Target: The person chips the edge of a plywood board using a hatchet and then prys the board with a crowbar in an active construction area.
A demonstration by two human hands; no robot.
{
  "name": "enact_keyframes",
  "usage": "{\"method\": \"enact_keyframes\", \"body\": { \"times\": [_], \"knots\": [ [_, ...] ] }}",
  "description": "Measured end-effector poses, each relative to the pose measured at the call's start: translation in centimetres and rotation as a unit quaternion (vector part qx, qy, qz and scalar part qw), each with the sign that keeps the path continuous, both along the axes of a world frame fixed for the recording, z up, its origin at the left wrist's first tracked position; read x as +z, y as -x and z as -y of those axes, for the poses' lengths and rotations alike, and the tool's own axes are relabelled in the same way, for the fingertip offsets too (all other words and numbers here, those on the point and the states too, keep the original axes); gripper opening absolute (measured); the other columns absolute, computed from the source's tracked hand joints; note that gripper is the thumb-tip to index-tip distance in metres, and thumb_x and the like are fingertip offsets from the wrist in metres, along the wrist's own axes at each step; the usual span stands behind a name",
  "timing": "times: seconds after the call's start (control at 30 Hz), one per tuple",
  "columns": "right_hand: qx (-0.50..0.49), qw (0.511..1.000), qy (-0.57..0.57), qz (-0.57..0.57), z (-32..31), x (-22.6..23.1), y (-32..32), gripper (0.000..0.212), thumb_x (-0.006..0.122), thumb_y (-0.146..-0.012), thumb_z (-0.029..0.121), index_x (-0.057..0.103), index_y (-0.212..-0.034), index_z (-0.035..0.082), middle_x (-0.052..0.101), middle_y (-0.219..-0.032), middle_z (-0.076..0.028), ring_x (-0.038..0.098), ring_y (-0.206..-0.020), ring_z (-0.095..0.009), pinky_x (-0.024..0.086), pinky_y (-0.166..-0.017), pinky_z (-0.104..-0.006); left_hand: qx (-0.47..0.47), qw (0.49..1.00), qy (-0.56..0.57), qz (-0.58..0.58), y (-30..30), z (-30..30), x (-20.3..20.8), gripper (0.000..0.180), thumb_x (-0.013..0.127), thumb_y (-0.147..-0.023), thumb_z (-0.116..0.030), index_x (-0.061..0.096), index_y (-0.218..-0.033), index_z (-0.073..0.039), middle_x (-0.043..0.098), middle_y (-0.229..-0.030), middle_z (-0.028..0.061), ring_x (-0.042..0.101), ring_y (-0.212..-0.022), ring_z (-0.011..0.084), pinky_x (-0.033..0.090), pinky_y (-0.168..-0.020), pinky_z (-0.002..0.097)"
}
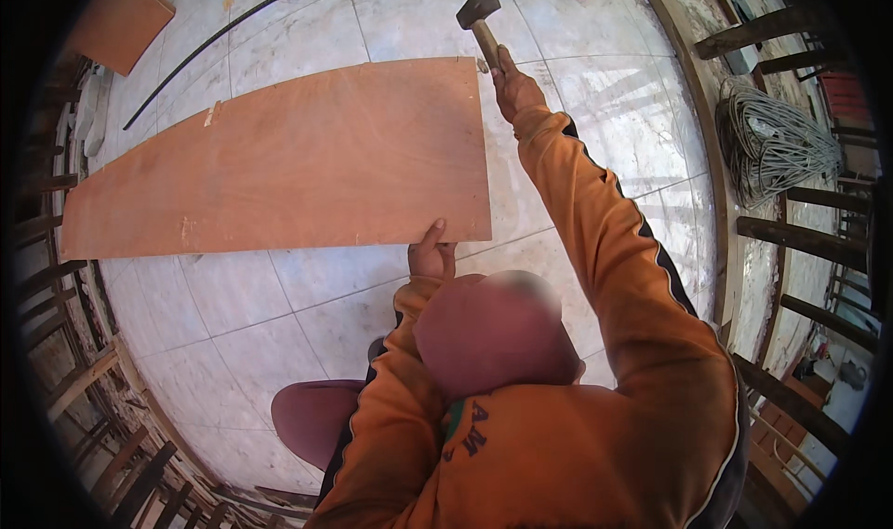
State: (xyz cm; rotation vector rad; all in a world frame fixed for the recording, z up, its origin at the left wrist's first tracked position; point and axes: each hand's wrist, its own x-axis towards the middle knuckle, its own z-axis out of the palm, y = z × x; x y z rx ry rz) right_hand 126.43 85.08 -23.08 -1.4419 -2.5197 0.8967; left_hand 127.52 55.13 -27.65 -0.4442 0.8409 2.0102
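Observation:
A long reddish-brown plywood panel (298,157) lies across the tiled floor in front of me, its right end squared off. At its near edge, close to the right corner, my left hand (432,253) grips the board with the thumb on top; the other fingers are partly hidden beneath. Beyond the far right corner, my right hand (514,87) is wrapped around the short wooden handle of a hatchet (480,8). The hatchet's dark metal head points away from me, apart from the panel.
A thin black hooked bar (209,47) lies on the floor beyond the panel. Another brown board (121,19) is at the far left. On the right, a coil of grey wire (772,143) sits beside a wooden frame (712,148). Dark slats line both sides.

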Motion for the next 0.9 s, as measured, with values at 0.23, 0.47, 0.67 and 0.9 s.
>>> {"method": "enact_keyframes", "body": {
  "times": [0.23, 0.47, 0.67, 0.9],
  "knots": [
    [0.08, 0.99, 0.018, 0.116, -1.9, -2.1, 2.1, 0.051, 0.034, -0.099, 0.034, 0.024, -0.148, 0.025, 0.066, -0.103, -0.022, 0.065, -0.089, -0.04, 0.051, -0.08, -0.0491, 0.019, 0.999, 0.04, -0.026, 0.3, 0.6, 0.2, 0.05, 0.058, -0.085, 0.005, 0.043, -0.132, -0.005, 0.052, -0.127, 0.0112, 0.052, -0.119, 0.0277, 0.045, -0.101, 0.0469],
    [0.118, 0.968, -0.009, 0.223, -1.5, -3.8, 0.7, 0.05, 0.034, -0.099, 0.034, 0.026, -0.147, 0.023, 0.066, -0.1, -0.024, 0.066, -0.087, -0.04, 0.052, -0.076, -0.049, -0.018, 1.0, 0.012, 0.001, -0.7, 0.9, -0.8, 0.05, 0.059, -0.085, 0.004, 0.043, -0.131, -0.005, 0.052, -0.127, 0.0123, 0.051, -0.12, 0.0288, 0.044, -0.103, 0.0489],
    [0.057, 0.997, -0.03, 0.052, 1.1, -2.0, -0.6, 0.049, 0.035, -0.099, 0.035, 0.027, -0.147, 0.024, 0.066, -0.099, -0.023, 0.065, -0.088, -0.039, 0.051, -0.077, -0.0503, -0.005, 0.999, 0.04, -0.016, -0.3, 0.9, 0.5, 0.05, 0.06, -0.084, 0.004, 0.044, -0.13, -0.004, 0.053, -0.124, 0.0125, 0.052, -0.118, 0.0284, 0.047, -0.099, 0.0471],
    [0.043, 0.996, 0.013, 0.076, 1.1, 0.0, 0.1, 0.049, 0.034, -0.099, 0.035, 0.028, -0.146, 0.024, 0.067, -0.098, -0.022, 0.064, -0.089, -0.041, 0.05, -0.077, -0.0503, -0.029, 0.999, 0.005, -0.04, 0.1, 1.0, 1.7, 0.051, 0.059, -0.084, 0.005, 0.042, -0.131, -0.004, 0.053, -0.125, 0.0128, 0.052, -0.119, 0.0286, 0.048, -0.1, 0.0459]
  ]
}}
